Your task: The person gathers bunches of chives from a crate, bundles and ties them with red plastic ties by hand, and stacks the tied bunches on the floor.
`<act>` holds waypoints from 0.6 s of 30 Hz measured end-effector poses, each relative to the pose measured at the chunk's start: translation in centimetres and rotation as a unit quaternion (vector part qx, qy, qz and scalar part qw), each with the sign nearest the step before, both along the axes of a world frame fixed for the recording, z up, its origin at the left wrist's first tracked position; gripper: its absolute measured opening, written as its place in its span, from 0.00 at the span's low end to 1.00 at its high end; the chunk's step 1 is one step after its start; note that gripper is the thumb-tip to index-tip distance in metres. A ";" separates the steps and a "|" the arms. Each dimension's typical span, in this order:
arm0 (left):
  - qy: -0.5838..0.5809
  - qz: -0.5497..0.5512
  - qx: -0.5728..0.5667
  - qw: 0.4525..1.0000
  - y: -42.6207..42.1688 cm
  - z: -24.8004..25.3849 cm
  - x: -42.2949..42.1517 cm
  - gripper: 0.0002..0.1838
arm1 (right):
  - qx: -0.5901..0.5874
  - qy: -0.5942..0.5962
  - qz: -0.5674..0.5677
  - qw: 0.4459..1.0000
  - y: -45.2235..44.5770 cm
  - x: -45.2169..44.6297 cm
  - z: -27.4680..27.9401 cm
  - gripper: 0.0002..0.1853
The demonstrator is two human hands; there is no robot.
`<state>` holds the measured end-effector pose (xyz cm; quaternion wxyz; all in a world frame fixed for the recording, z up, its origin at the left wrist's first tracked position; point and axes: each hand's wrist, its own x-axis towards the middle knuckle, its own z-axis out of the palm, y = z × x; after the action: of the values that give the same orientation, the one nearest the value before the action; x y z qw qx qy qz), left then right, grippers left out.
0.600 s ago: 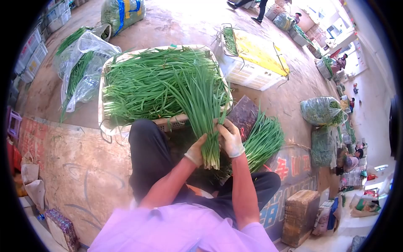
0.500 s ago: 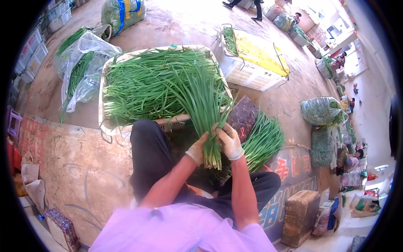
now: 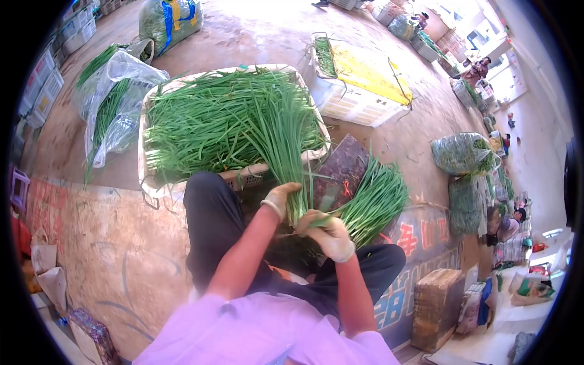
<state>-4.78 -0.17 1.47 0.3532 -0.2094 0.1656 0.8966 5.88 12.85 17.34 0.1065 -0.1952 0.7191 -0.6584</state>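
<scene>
A bunch of garlic chives stands tilted in front of me, its leaf tips over the crate and its pale stem ends toward my lap. My gloved left hand is wrapped round the lower part of the bunch. Beside the stem ends, my gloved right hand has its fingers closed on some green blades, partly blurred. A white crate full of chives lies just beyond my knee. To the right, a loose pile of chives rests against a dark flat block.
Behind the crate stands a white box with a yellow cover. Clear plastic bags with greens lie at the left, and a stuffed bag sits farther back. A taped carton is at my right. Other people work along the right side.
My right hand has moved down from the middle of the bunch to beside the stem ends, now holding green blades. My left hand has shifted slightly up and left, still round the bunch.
</scene>
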 end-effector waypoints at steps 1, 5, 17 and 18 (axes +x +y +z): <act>-0.002 0.000 0.000 1.000 -0.2 0.7 0.2 0.11 | -0.028 0.009 -0.028 0.999 0.6 0.5 1.3 0.04; -0.011 0.012 -0.023 1.000 -0.1 1.6 0.2 0.08 | -0.276 0.081 -0.149 0.946 2.9 2.0 2.0 0.09; 0.037 0.026 0.000 0.999 -1.2 0.9 0.7 0.08 | 0.020 0.025 -0.463 0.886 9.0 2.2 -6.2 0.11; 0.046 0.025 0.002 0.999 -1.0 0.7 0.3 0.08 | 0.199 0.036 -0.351 0.914 9.4 2.1 -9.8 0.12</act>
<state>-4.53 -1.17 2.22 0.3235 -0.1712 0.1746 0.9141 8.03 22.26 7.50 -0.1215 0.0715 0.8607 -0.4892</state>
